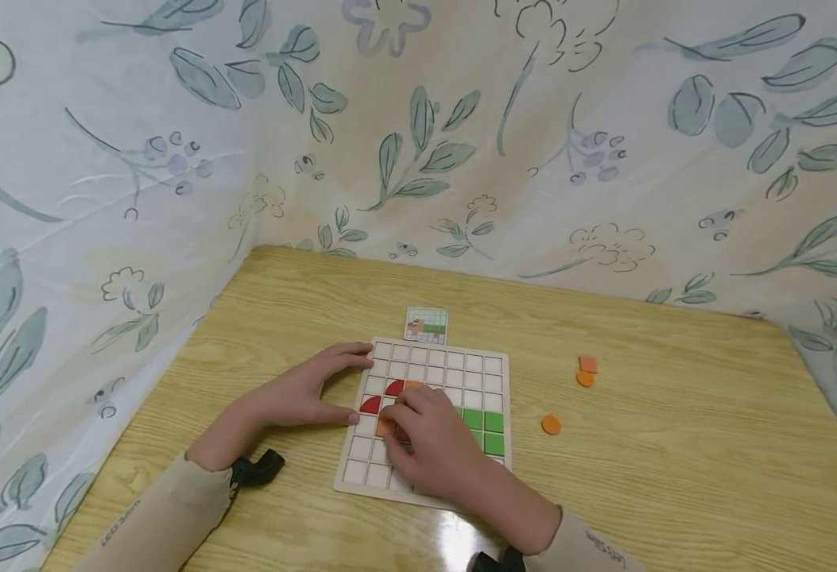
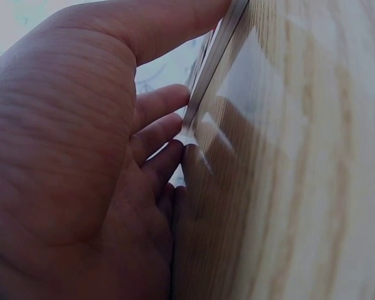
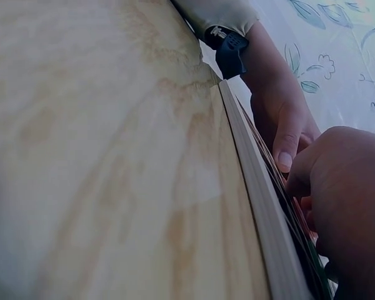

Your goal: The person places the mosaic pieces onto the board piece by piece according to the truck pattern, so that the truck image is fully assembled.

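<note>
A white grid board (image 1: 357,470) with a pale wooden rim lies on the table. My left hand (image 1: 296,393) spreads along its left edge, with thumb and fingertips touching the rim; the left wrist view shows them against the board's side. Bent over the grid is my right hand (image 1: 435,445), thumb and index fingertips pinching at an orange square tile (image 1: 384,427) in a left-hand cell. Two red quarter-round tiles (image 1: 370,405) and another orange tile (image 1: 414,386) sit nearby. Several green square tiles (image 1: 493,421) fill cells at the right. The right hand hides the board's middle.
A small picture card (image 1: 426,325) lies just beyond the board's far edge. To the right, an orange square (image 1: 587,364) touches an orange disc (image 1: 586,380), and another disc (image 1: 550,425) lies closer. Patterned cloth (image 1: 418,159) hangs behind the wooden table (image 1: 676,445).
</note>
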Motion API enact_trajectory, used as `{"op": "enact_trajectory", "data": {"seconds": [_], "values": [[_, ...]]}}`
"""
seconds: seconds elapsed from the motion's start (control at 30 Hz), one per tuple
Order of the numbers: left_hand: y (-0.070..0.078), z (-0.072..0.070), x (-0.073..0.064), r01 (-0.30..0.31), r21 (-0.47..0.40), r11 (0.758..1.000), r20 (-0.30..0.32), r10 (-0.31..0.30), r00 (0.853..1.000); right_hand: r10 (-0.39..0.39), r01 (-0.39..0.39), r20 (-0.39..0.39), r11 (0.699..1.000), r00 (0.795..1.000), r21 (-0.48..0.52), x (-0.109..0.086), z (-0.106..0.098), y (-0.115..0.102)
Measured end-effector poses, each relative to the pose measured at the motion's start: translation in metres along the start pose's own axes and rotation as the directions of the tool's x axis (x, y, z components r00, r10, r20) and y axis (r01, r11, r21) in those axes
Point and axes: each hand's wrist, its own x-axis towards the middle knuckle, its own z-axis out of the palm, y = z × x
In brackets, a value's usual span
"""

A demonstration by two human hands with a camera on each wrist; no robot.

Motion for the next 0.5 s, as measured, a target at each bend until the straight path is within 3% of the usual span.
{"op": "enact_trajectory", "data": {"seconds": [0.5], "values": [[0.0000, -0.0002, 0.0000, -0.001, 0.001, 1.000, 0.005, 0.001, 1.000, 0.005, -0.005, 0.002, 0.999, 1.000, 0.043, -0.0030, -0.0057, 0.0009]]}}
